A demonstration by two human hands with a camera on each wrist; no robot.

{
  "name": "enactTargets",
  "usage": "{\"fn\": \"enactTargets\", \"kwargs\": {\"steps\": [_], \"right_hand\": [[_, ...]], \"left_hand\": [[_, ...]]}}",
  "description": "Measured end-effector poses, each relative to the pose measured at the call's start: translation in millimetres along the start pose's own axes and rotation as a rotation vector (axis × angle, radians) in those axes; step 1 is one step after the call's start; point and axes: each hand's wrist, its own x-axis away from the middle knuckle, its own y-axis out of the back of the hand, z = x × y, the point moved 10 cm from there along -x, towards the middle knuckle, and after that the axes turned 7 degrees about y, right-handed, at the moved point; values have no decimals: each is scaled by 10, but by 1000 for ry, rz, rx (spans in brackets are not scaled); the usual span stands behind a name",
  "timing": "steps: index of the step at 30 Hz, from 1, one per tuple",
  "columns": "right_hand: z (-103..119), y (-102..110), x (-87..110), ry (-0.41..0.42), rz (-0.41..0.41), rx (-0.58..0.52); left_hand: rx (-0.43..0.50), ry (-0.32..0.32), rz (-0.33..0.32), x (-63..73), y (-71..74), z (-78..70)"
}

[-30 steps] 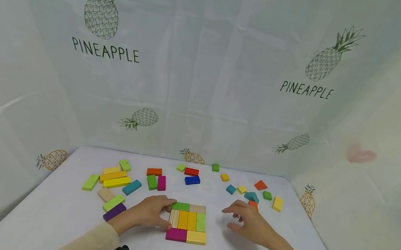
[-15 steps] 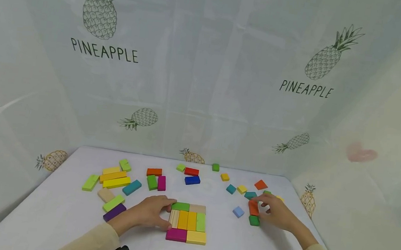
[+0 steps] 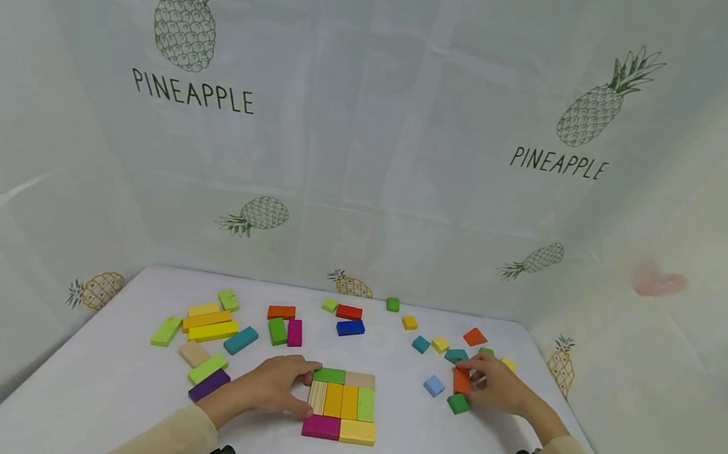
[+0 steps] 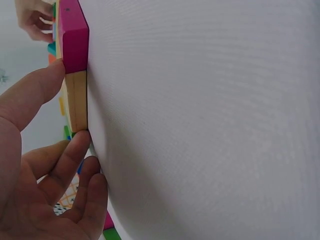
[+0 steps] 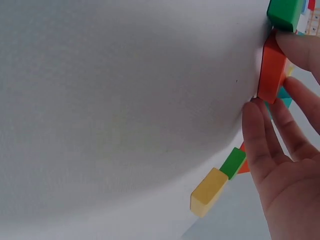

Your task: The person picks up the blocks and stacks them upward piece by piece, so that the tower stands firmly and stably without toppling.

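In the head view, my left hand (image 3: 272,385) rests against the left side of a flat rectangle of coloured wooden blocks. Its thumb touches near the magenta block (image 3: 321,427), and its fingertips reach the green block (image 3: 329,376). A striped plain wood block (image 4: 76,102) lies between thumb and fingers in the left wrist view. To the right, my right hand (image 3: 499,388) pinches an orange block (image 5: 271,70) end to end, thumb at one end and fingers at the other. Beside its thumb end sits a darker green block (image 3: 458,404), turned at an angle.
A light blue block (image 3: 434,386) lies left of the right hand. Teal block (image 3: 420,345), yellow and orange pieces are scattered behind it. Several blocks, including a purple block (image 3: 210,385), lie on the left. A blue block (image 3: 350,328) and a red block (image 3: 349,313) lie at the back.
My right hand has moved right from open space onto the orange block. In the last half second, the green block beside it has turned and shifted slightly. My left hand has stayed put.
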Motion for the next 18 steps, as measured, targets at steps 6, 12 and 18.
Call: {"fn": "enactTargets", "kwargs": {"steps": [6,12,18], "right_hand": [[-58,-7,10,-49,3,40],[23,75,27,-55,-29,102],[472,164,-32,66,-87,98]], "left_hand": [[5,7,3,9,9,-11],[11,9,5,11,2,-15],[16,12,9,16,8,-12]]}}
